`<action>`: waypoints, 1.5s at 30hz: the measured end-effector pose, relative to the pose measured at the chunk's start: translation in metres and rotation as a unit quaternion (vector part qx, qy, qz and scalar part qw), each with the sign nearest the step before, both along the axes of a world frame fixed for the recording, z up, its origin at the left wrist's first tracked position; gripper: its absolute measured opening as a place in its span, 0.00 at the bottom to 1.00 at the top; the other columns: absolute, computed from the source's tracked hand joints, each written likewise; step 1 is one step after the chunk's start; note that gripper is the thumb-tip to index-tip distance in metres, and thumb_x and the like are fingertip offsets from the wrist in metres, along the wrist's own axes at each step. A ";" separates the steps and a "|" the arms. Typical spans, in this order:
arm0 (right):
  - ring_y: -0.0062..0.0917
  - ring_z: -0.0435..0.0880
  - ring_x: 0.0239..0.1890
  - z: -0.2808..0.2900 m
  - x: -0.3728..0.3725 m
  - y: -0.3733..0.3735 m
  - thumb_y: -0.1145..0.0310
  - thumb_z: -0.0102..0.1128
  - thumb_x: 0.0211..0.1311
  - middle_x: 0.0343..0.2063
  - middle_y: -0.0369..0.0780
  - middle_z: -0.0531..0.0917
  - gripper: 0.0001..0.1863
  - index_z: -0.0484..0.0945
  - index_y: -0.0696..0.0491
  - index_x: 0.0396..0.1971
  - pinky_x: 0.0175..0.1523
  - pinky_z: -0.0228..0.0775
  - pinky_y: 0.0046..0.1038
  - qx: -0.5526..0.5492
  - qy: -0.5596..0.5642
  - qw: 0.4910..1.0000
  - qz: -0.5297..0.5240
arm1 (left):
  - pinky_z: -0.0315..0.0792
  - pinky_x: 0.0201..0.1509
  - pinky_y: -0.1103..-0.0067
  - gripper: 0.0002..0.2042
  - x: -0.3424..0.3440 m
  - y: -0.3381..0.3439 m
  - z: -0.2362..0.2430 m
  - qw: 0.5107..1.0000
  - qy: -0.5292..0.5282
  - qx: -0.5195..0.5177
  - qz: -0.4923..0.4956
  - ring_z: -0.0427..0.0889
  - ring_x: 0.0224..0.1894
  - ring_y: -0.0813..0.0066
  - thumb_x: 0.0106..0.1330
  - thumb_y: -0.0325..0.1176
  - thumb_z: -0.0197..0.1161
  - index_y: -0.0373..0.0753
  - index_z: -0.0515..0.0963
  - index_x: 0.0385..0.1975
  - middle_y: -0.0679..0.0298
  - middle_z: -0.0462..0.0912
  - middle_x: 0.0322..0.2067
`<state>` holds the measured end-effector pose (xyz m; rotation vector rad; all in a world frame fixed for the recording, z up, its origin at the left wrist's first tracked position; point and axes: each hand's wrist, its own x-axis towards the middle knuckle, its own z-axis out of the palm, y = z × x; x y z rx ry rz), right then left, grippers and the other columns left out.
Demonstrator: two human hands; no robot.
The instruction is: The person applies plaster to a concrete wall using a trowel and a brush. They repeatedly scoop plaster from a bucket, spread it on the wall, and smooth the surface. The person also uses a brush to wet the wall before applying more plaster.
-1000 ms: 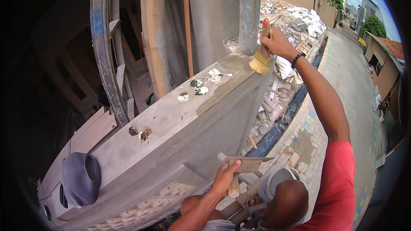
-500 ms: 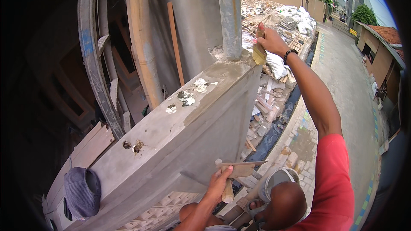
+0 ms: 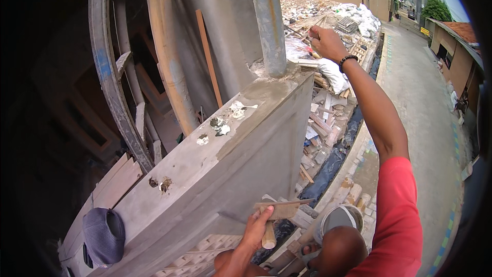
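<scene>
My left hand (image 3: pixel 254 229) is closed around a flat trowel (image 3: pixel 288 210) with a pale round wooden handle, held low beside the wall face. My right hand (image 3: pixel 329 45), a dark beaded bracelet on its wrist, is raised past the wall's far end, fingers curled. What it grips is hidden; the paintbrush from the earlier frame cannot be made out. Below it the grey cement wall (image 3: pixel 195 161) has a damp darker strip along its top. White and dark patches (image 3: pixel 220 126) and two rough holes (image 3: pixel 160 183) mark that top surface.
A rusty metal pipe (image 3: pixel 268 25) rises from the wall's far end. Bamboo (image 3: pixel 166 46) and a curved ladder-like frame (image 3: pixel 105 66) stand left. A grey knit cap (image 3: pixel 103 236) rests on the near wall. Right lie rubble, a water-filled ditch (image 3: pixel 335 160) and a bucket (image 3: pixel 353 210).
My right hand has moved slightly right and away from the wall corner, and the brush no longer shows. My left hand with the trowel has shifted slightly left and down in the picture.
</scene>
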<state>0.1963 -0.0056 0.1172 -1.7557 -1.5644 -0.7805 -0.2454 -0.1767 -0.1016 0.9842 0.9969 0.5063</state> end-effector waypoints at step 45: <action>0.46 0.82 0.33 -0.026 -0.020 0.057 0.64 0.56 0.55 0.28 0.50 0.82 0.16 0.75 0.59 0.40 0.45 0.72 0.39 0.012 0.432 0.897 0.096 | 0.70 0.36 0.79 0.22 -0.011 -0.002 0.006 0.998 0.060 -0.008 -0.009 0.74 0.33 0.76 0.64 0.49 0.56 0.34 0.73 0.46 0.62 0.76 0.35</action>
